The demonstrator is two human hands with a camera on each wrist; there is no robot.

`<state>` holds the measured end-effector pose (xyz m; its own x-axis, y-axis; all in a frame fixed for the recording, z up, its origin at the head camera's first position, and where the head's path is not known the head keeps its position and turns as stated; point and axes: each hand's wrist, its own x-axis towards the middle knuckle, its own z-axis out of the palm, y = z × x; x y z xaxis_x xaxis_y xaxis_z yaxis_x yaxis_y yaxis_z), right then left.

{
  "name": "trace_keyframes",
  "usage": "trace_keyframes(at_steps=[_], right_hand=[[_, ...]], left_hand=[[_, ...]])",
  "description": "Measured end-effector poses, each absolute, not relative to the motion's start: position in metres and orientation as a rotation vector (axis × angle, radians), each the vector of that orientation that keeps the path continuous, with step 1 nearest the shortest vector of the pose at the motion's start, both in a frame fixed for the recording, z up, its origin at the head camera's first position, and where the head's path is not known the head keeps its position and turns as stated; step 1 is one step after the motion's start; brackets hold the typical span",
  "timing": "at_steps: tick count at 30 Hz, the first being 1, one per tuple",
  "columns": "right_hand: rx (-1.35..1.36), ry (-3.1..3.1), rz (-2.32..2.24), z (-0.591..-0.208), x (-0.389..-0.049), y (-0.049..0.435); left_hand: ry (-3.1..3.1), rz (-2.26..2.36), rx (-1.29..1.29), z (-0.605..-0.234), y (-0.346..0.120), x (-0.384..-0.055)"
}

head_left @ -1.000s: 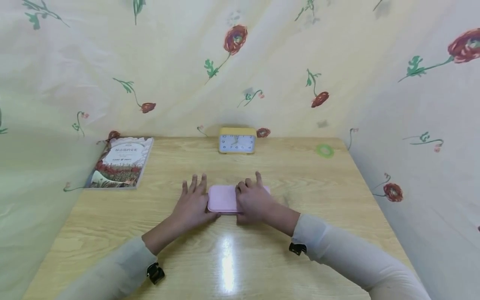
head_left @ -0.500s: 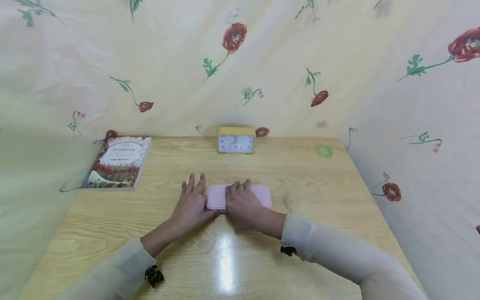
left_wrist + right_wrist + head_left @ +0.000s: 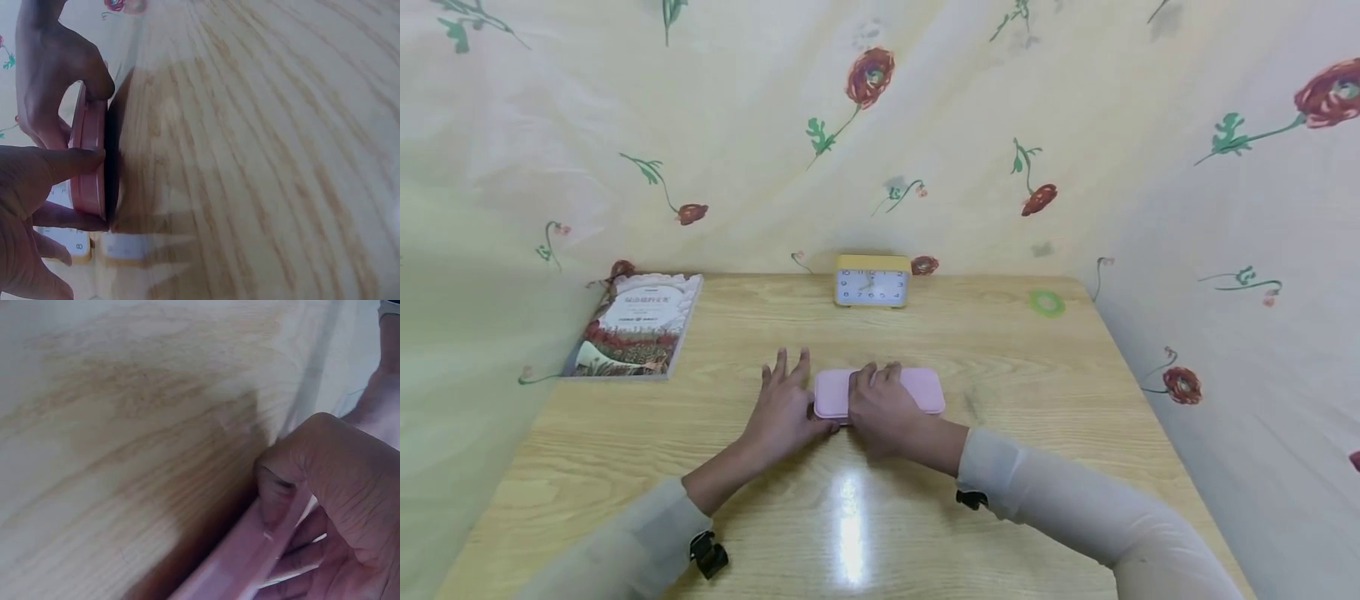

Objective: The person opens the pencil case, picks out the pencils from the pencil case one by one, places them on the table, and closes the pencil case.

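A flat pink rounded-corner case (image 3: 924,388) lies lengthwise on the table in the head view. My left hand (image 3: 778,419) is at its left end, thumb on the near side and index finger round the end. The other left fingers spread away from it. Across the middle of the case, my right hand (image 3: 883,414) grips it from above, fingers bent over the lid. The right wrist view shows the right thumb (image 3: 275,501) pressed on the near side, by the seam. In the left wrist view the case's side (image 3: 90,169) looks closed.
At the back centre stands a yellow alarm clock (image 3: 872,283). A book (image 3: 640,325) lies at the back left, and a green ring (image 3: 1047,302) at the back right. Flowered cloth (image 3: 737,125) hangs behind and beside the table (image 3: 1000,533).
My right hand has shifted left along the case from its right part to its middle, leaving the right end in view. My left hand has stayed at the left end.
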<state>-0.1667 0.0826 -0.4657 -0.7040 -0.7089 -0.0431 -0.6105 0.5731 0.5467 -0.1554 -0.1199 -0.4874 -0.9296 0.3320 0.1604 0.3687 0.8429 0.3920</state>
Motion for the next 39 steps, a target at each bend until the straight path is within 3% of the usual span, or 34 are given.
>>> trace_keyframes(at_steps=[17,39], right_hand=[[1.323,-2.928,-0.701,-0.439,-0.184,0.094],[1.118,-2.707,-0.729,-0.466,-0.165,0.091]], left_hand=[[-2.946,-0.571,-0.492,-0.491,-0.115,-0.151],[-2.937,-0.755,-0.439,-0.485,-0.114,-0.15]])
